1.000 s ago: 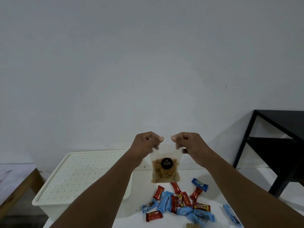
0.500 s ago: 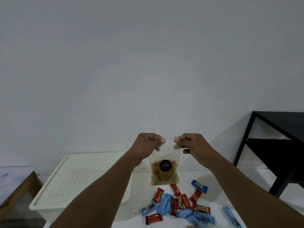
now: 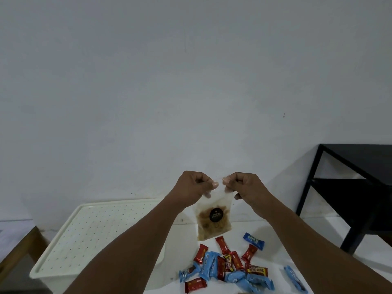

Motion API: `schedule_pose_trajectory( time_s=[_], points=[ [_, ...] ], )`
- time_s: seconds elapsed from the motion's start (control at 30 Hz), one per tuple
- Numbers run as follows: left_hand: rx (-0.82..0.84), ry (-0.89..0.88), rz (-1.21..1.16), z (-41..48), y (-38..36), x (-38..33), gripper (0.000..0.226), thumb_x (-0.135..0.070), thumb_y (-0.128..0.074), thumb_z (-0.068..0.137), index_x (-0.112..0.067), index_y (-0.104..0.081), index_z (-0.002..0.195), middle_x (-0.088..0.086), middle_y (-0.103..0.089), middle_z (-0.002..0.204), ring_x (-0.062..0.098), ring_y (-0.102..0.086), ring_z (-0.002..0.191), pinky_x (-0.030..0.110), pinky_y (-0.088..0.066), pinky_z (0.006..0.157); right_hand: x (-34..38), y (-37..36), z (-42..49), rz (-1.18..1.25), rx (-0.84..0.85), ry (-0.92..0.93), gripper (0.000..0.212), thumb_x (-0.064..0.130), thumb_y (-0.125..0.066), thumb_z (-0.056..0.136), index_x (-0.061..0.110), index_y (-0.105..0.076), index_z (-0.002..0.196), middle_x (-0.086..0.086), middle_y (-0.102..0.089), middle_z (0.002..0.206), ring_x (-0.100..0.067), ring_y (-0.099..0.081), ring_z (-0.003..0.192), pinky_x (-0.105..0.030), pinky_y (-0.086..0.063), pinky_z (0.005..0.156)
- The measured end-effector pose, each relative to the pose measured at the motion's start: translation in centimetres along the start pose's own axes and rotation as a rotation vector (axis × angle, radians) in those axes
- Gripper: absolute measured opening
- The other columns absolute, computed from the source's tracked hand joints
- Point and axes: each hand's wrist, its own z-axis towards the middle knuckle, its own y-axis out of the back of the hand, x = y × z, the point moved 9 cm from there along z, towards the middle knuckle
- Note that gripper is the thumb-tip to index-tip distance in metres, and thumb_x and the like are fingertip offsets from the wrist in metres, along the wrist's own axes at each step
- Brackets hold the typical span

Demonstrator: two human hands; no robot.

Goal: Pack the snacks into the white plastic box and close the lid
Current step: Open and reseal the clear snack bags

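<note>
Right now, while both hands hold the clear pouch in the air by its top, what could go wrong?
1. The left hand and right hand pinch the clear pouch only at its top edge. A slip, or the top pulling open, could drop the snack sticks onto the wrapped candies below.
2. The lid is on the white box and both hands are busy, so one hand may have to let go, leaving a weaker hold.

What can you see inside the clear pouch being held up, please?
The clear pouch holds brownish, stick-like snack pieces settled in its lower half. A round black label covers some; the left hand and right hand pinch and hide its top edge.
</note>
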Motion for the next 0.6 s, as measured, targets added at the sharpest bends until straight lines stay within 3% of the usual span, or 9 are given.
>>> schedule_pose_trajectory(
  time_s=[0.3,0.43,0.6],
  points=[
    [-0.051,0.024,-0.123,-0.6,1.2,1.1,0.029,-0.031,-0.081,0.078,-0.003,-0.075,0.084,0.012,-0.076,0.077,0.016,-0.071,0.069,0.027,-0.052,0.068,-0.8,0.7,-0.2,0.006,-0.003,-0.06,0.024,0.029,-0.059,0.096,0.008,-0.069,0.097,-0.006,-0.071,0.084,-0.015,-0.069,0.085,-0.035,-0.046,0.074],
    [-0.094,-0.011,-0.123,-0.8,1.8,1.1,0.03,-0.03,-0.082,0.078,-0.002,-0.072,0.072,0.015,-0.074,0.073,0.012,-0.063,0.061,0.022,-0.05,0.063,-0.5,-0.5,-0.4,0.016,0.042,-0.066,0.025,0.041,-0.068,0.088,0.017,-0.073,0.095,0.003,-0.068,0.077,-0.009,-0.065,0.077,-0.03,-0.045,0.069],
    [-0.071,-0.002,-0.19,-1.1,1.9,1.1,0.028,-0.029,-0.083,0.076,-0.002,-0.076,0.077,0.017,-0.075,0.077,0.017,-0.066,0.064,0.024,-0.054,0.065,0.6,-0.6,0.1,-0.015,-0.014,0.011,0.014,0.031,-0.075,0.084,0.017,-0.077,0.087,-0.002,-0.067,0.072,-0.013,-0.058,0.07,-0.029,-0.039,0.065]
  ],
)
